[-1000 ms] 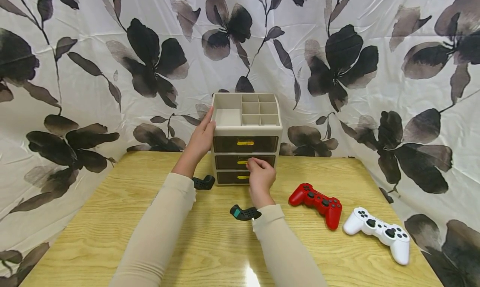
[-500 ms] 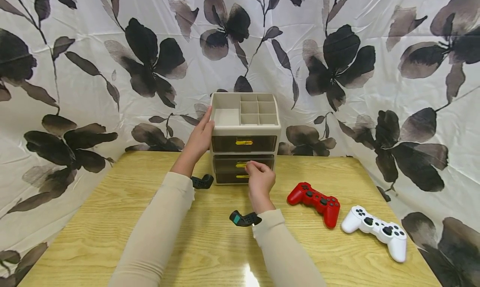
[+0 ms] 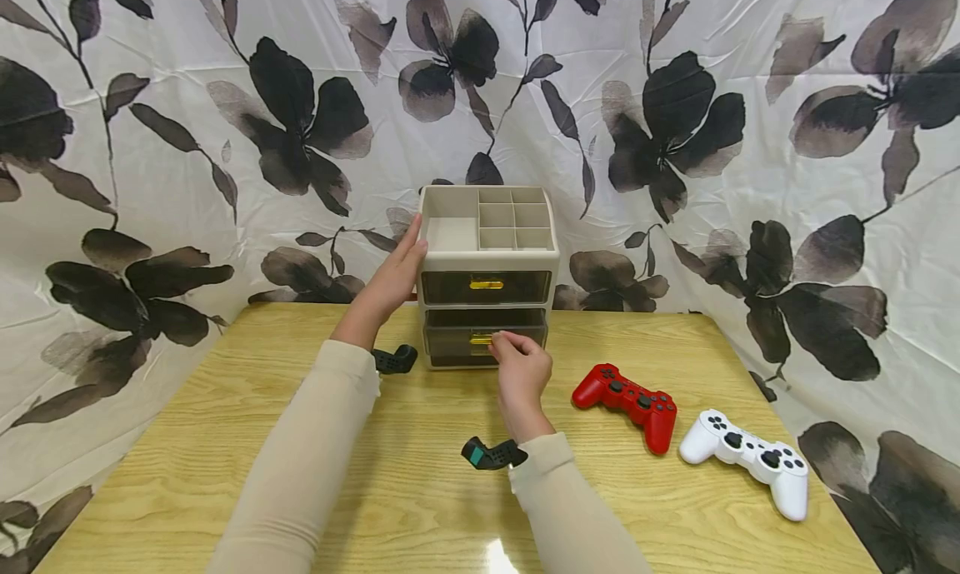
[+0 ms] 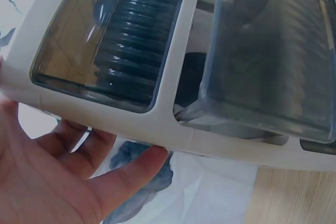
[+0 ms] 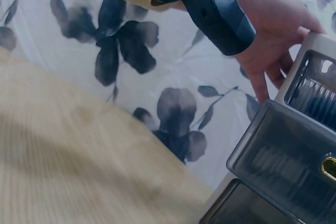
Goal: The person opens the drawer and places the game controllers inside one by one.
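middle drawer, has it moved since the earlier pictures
Yes. In the head view, the middle drawer has slid out of the cabinet frame toward the camera, its front now standing lower below the closed top drawer.

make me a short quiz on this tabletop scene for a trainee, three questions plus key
1. Which smoky plastic drawer of the cream plastic organizer stands open: a) top, b) middle, c) bottom?
2. True or false: the person's bare left hand touches the organizer.
3. Fill in: beside the white plastic game controller lies a ___ plastic controller.

Key: 1 b; 2 true; 3 red.
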A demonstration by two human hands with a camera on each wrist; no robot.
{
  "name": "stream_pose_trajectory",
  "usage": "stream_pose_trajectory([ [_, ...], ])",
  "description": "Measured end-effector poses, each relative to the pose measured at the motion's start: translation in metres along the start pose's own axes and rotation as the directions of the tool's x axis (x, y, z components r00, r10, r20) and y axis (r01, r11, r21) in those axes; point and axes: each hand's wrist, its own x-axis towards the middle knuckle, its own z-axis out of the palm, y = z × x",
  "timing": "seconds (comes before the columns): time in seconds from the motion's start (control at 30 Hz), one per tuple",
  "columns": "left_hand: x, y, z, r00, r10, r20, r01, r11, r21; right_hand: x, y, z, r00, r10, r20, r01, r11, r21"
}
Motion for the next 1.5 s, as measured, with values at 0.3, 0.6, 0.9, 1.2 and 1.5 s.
stream_pose_trajectory([
  [0.3, -0.001, 0.003, -0.003, 0.998, -0.010, 0.054, 0.010, 1.000, -0.012, -0.008, 0.000, -0.006, 1.000, 0.014, 0.020, -0.015, 1.000, 0.019],
  [0.6, -0.020, 0.029, -0.004, 0.995, -0.039, 0.093, 0.041, 0.999, -0.020, -0.016, -0.001, -0.011, 0.999, 0.002, 0.032, -0.003, 0.999, 0.038],
  [0.9, -0.022, 0.030, -0.004, 0.995, -0.039, 0.094, 0.039, 0.999, -0.003, -0.023, 0.000, -0.016, 0.999, 0.002, 0.049, -0.004, 0.999, 0.037],
  [1.2, -0.019, 0.028, -0.005, 0.994, -0.042, 0.101, 0.043, 0.999, -0.009, -0.028, 0.001, -0.021, 0.998, -0.013, 0.067, 0.010, 0.998, 0.057],
  [1.5, -0.002, 0.004, -0.006, 0.996, -0.023, 0.081, 0.025, 0.999, -0.023, -0.032, 0.003, -0.024, 0.998, -0.012, 0.062, 0.009, 0.998, 0.058],
])
